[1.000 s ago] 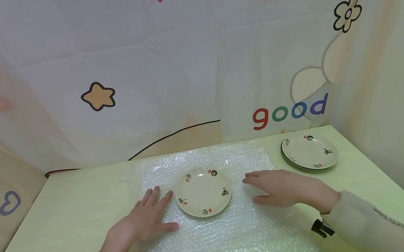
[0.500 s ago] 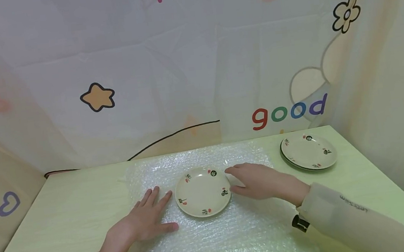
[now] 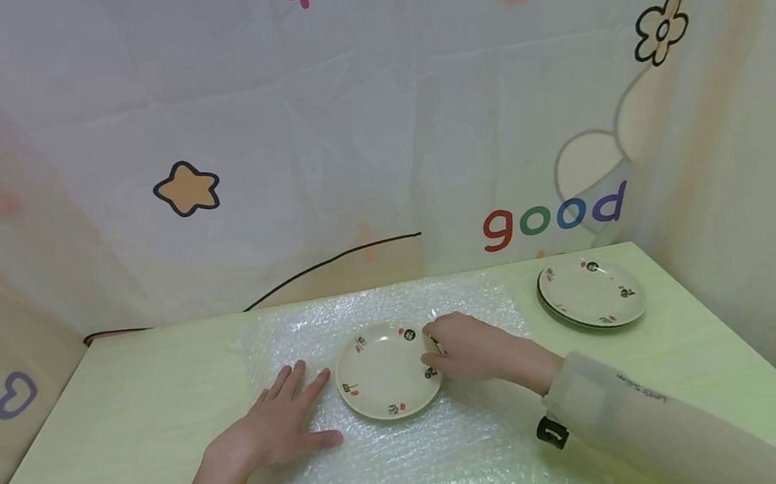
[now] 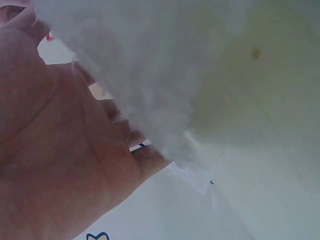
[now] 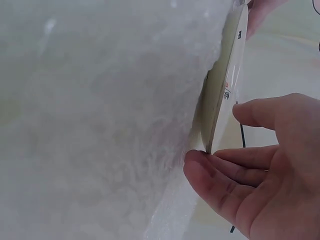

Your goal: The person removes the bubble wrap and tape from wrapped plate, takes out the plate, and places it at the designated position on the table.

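A round cream plate (image 3: 384, 372) with small dark and red prints around its rim lies on a sheet of bubble wrap (image 3: 386, 474). My right hand (image 3: 475, 346) grips the plate's right edge, thumb over the rim. In the right wrist view, the fingers (image 5: 215, 187) curl at the underside of the plate (image 5: 222, 95), with the thumb (image 5: 255, 112) on the face side. To the left of the plate, my left hand (image 3: 265, 428) rests on the bubble wrap with fingers spread. The left wrist view shows its palm (image 4: 65, 150) beside the wrap (image 4: 135, 55).
Stacked plates (image 3: 591, 295) with the same prints stand at the back right of the pale green table (image 3: 127, 415). Behind the table hangs a printed curtain (image 3: 317, 122), and its side panels (image 3: 775, 174) close in both sides.
My right hand has moved left from over the bubble wrap to the plate's right rim and taken hold of it. The left hand has stayed put.
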Tool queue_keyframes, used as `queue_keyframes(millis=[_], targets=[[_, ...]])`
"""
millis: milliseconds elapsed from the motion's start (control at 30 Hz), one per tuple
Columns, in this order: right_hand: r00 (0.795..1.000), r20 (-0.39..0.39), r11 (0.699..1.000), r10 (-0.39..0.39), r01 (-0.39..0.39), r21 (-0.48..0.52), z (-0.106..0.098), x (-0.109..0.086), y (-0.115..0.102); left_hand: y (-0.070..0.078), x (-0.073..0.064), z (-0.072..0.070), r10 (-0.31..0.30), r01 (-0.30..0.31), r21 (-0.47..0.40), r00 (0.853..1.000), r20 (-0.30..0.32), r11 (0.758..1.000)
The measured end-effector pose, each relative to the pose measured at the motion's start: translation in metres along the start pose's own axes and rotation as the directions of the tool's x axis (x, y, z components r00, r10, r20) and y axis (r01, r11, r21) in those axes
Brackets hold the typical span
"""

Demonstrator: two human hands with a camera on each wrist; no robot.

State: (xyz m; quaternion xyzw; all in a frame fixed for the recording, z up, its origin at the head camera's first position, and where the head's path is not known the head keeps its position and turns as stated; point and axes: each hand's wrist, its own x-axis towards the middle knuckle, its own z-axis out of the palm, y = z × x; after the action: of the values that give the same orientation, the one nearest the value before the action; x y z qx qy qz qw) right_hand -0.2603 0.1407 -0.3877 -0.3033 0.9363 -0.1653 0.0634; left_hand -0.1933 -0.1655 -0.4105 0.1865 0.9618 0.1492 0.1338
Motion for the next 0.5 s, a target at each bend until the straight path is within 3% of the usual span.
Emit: queue_keyframes(millis=[500], targets=[[0.990, -0.028, 0.980, 0.136, -0.130, 0.151, 0.0056, 0.0064, -0.0010, 0.0030, -0.0008, -0.0002, -0.012, 0.012, 0.000, 1.000, 0.003, 1.000]])
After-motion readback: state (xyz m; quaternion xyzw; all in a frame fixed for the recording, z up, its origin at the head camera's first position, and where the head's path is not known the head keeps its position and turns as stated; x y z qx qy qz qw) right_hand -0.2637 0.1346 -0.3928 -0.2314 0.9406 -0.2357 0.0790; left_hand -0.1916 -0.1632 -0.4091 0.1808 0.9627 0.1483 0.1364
